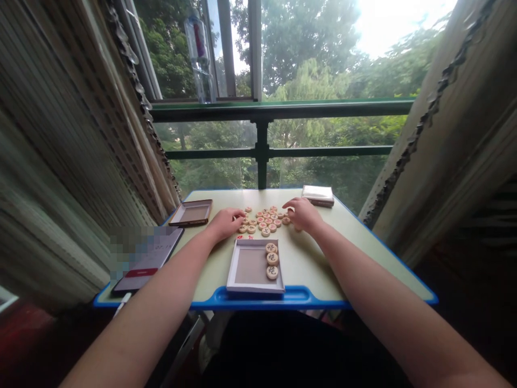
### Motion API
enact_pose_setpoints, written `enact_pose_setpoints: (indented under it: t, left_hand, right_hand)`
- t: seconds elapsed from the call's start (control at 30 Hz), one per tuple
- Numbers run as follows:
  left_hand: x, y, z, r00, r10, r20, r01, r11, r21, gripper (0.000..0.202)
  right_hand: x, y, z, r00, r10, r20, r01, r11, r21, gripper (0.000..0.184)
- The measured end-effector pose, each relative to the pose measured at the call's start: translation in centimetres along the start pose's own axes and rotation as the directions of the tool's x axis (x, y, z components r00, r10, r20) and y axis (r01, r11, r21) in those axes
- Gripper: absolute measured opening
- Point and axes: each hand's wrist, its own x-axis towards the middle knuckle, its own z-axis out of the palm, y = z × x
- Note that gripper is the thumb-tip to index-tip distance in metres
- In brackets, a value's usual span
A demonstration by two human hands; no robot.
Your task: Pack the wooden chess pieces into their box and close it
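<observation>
Xiangqi pieces: Small, thick, round discs of pale wood colour [263,225] are seen, marked on top with red or black characters; most are laid flat in a loose cluster, some touching, others slightly apart.
Place of the cluster: The discs are spread on the pale, blue-edged table [311,264], between the two hands and just beyond the open tray.
Left hand: The left hand [226,223] is rested at the cluster's left edge, fingers curved toward the nearest discs; whether one is gripped cannot be told.
Right hand: The right hand [304,214] is held at the right edge, fingers bent and partly covering discs; its grip cannot be told.
White-walled tray: Three black-marked pieces [271,258] are lined up along the right wall of the tray [248,264], its left portion bare.
Table edges: A shallow brown-sided box part [193,211] is placed far left, a white-topped box [318,195] far right.
</observation>
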Motion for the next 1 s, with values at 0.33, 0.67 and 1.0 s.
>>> enact_pose_setpoints:
  t: [0.33, 0.67, 1.0]
  left_hand:
    - [-0.3, 0.5, 0.4, 0.998, 0.01, -0.061, -0.008, 1.0, 0.023, 0.026]
    - [-0.2, 2.0, 0.6, 0.986, 0.067, -0.15, -0.067, 0.998, 0.005, 0.025]
    - [0.1, 1.3, 0.8, 0.986, -0.033, -0.162, 0.005, 0.986, -0.169, 0.035]
  right_hand:
    - [-0.3, 1.2, -0.8, 0.941, 0.291, 0.171, -0.298, 0.954, 0.015, 0.024]
    - [-0.2, 1.2, 0.1, 0.971, 0.214, 0.105, -0.223, 0.97, 0.091, 0.031]
    - [-0.1, 0.6, 0.7, 0.985, 0.111, 0.13, -0.126, 0.986, 0.112, 0.027]
